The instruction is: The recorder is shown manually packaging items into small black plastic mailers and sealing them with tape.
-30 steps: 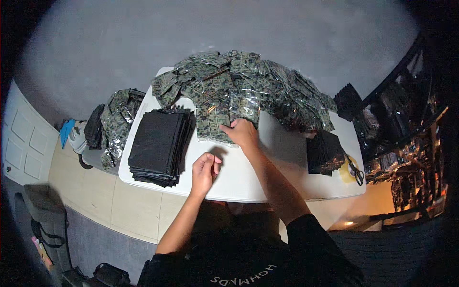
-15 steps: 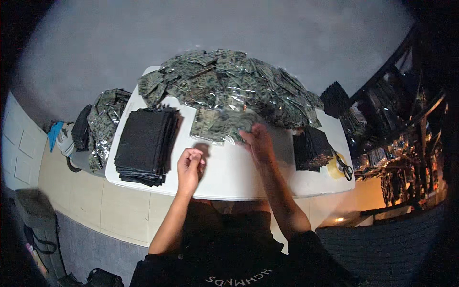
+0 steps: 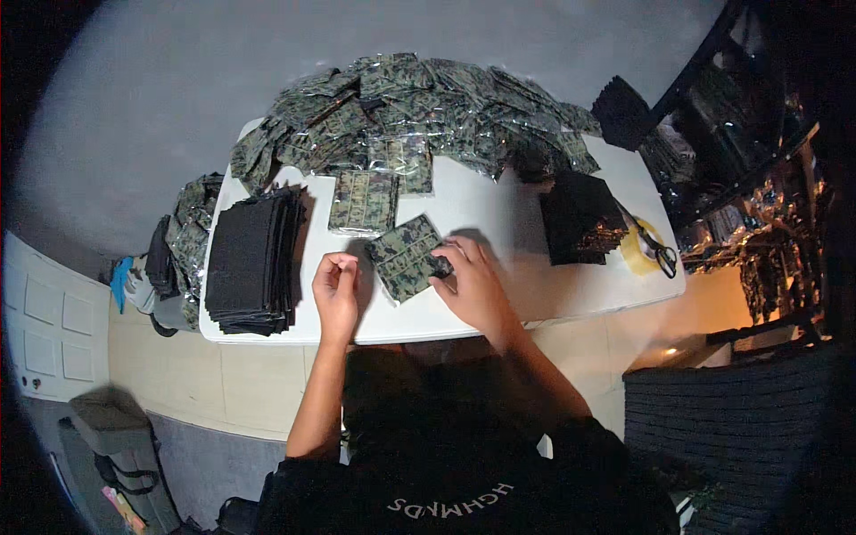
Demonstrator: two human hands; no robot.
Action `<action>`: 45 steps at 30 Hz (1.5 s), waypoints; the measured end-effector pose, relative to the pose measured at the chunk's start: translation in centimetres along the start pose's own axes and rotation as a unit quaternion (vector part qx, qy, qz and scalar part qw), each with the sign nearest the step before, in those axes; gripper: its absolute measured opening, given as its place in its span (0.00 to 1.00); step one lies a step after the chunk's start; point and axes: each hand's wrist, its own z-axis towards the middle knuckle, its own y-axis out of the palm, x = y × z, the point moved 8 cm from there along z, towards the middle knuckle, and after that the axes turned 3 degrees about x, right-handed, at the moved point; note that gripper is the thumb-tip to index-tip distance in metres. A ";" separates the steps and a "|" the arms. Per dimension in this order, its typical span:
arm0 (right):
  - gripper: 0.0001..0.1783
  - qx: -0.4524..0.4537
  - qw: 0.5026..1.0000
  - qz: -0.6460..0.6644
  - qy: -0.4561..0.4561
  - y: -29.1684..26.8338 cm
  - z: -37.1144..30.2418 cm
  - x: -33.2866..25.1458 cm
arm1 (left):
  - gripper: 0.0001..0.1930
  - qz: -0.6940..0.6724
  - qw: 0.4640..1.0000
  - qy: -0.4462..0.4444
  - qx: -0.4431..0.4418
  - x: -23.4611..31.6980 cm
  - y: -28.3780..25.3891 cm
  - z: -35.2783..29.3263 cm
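My right hand [image 3: 468, 281] is closed on the right edge of a folded camouflage cloth [image 3: 403, 260], which is tilted over the white table. My left hand [image 3: 336, 290] is left of that cloth, thumb and fingers pressed together; whatever they hold, if anything, I cannot make out. Just beyond my hands lies a camouflage packet [image 3: 361, 203] in clear plastic. A large heap of similar glossy packets [image 3: 401, 107] spreads across the far side of the table.
Stacked black cloth pieces [image 3: 250, 259] stand at the table's left. More black pieces [image 3: 580, 218] lie at the right, beside scissors [image 3: 655, 250] and a yellowish tape roll [image 3: 635, 254]. Additional camouflage packets [image 3: 192, 214] are piled left of the table [image 3: 499, 308].
My right hand has drawn the camouflage cloth nearer and turned it, away from the packet behind. My left hand stays pinched close by. The whole view has shifted slightly.
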 end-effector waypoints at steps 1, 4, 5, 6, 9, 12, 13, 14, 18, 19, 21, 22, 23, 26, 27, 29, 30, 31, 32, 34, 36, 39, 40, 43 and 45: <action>0.16 0.002 1.000 0.007 0.002 0.1 -0.3 -0.1 | 0.04 0.028 0.999 0.027 -0.004 0.2 -0.1 0.0; 0.18 -0.111 0.991 0.019 0.068 0.8 -2.1 -1.4 | 0.03 0.035 0.998 0.038 -0.022 -1.0 -0.4 -0.2; 0.18 -0.113 0.991 0.022 0.069 1.1 -2.8 -1.5 | 0.02 0.053 0.997 0.050 -0.025 -0.8 -0.4 -0.2; 0.17 -0.113 0.991 0.037 0.067 1.1 -3.9 -1.5 | 0.02 0.055 0.997 0.045 -0.025 -0.5 -0.3 -0.6; 0.17 -0.105 0.990 0.068 0.071 1.2 -4.5 -0.9 | 0.04 0.264 0.958 0.091 -0.063 1.5 -0.4 -1.3; 0.21 -0.082 0.991 0.087 0.063 1.1 -3.1 -1.2 | 0.12 0.441 0.855 0.253 -0.106 5.5 2.5 -2.6; 0.21 -0.080 0.991 0.088 0.068 1.6 -3.0 -1.4 | 0.15 0.474 0.828 0.269 -0.133 5.3 3.1 -3.2; 0.21 -0.082 0.995 0.054 0.021 2.1 -2.9 -2.4 | 0.18 0.506 0.799 0.283 -0.159 5.1 3.7 -3.8; 0.18 -0.127 0.992 -0.001 -0.026 1.8 -3.5 -2.9 | 0.19 0.549 0.794 0.224 -0.131 5.1 2.9 -5.5; 0.17 -0.169 0.985 0.021 0.028 1.8 -4.1 -2.3 | 0.19 0.550 0.795 0.220 -0.130 5.3 2.8 -5.6; 0.17 -0.170 0.985 0.015 0.036 1.5 -3.9 -2.5 | 0.19 0.565 0.788 0.207 -0.132 5.9 2.7 -5.9; 0.17 -0.149 0.988 0.023 0.031 1.3 -3.3 -2.9 | 0.22 0.565 0.790 0.191 -0.144 5.7 2.8 -5.8; 0.18 -0.127 0.991 0.031 0.025 1.3 -2.8 -3.3 | 0.22 0.563 0.792 0.187 -0.144 5.7 3.2 -5.3; 0.30 -0.131 0.991 -0.014 0.003 3.5 -1.4 -3.8 | 0.29 0.531 0.766 0.238 -0.272 5.7 7.1 -5.0; 0.35 -0.115 0.992 -0.051 -0.019 4.0 -1.0 -4.0 | 0.29 0.532 0.766 0.237 -0.271 5.1 7.2 -4.6; 0.42 -0.151 0.987 -0.060 -0.002 5.7 -1.1 -3.1 | 0.32 0.542 0.745 0.243 -0.303 3.2 7.6 -4.3; 0.43 -0.166 0.984 -0.071 0.002 6.4 -1.1 -2.5 | 0.34 0.558 0.731 0.222 -0.324 2.4 7.7 -4.0; 0.43 -0.181 0.980 -0.082 0.005 6.9 -1.3 -1.9 | 0.34 0.557 0.731 0.222 -0.325 2.1 7.8 -3.8; 0.43 -0.182 0.980 -0.082 0.007 7.1 -1.5 -1.6 | 0.34 0.561 0.727 0.231 -0.320 1.8 8.0 -3.7; 0.44 -0.166 0.980 -0.107 -0.009 7.0 -1.8 -1.9 | 0.34 0.567 0.723 0.237 -0.316 1.5 8.0 -3.6; 0.43 -0.166 0.978 -0.123 -0.009 7.1 -2.1 -1.7 | 0.37 0.577 0.721 0.233 -0.306 1.6 7.9 -3.6; 0.43 -0.164 0.976 -0.142 -0.006 6.8 -2.4 -1.7 | 0.40 0.582 0.721 0.219 -0.306 1.3 7.9 -3.5; 0.42 -0.164 0.976 -0.143 -0.004 6.7 -2.4 -1.6 | 0.40 0.582 0.721 0.219 -0.306 1.3 7.9 -3.4; 0.42 -0.169 0.976 -0.140 -0.005 6.9 -2.4 -1.8 | 0.41 0.595 0.715 0.215 -0.298 1.3 7.5 -3.0; 0.42 -0.172 0.975 -0.140 -0.001 6.9 -2.4 -1.7 | 0.42 0.602 0.710 0.214 -0.296 1.1 7.3 -2.8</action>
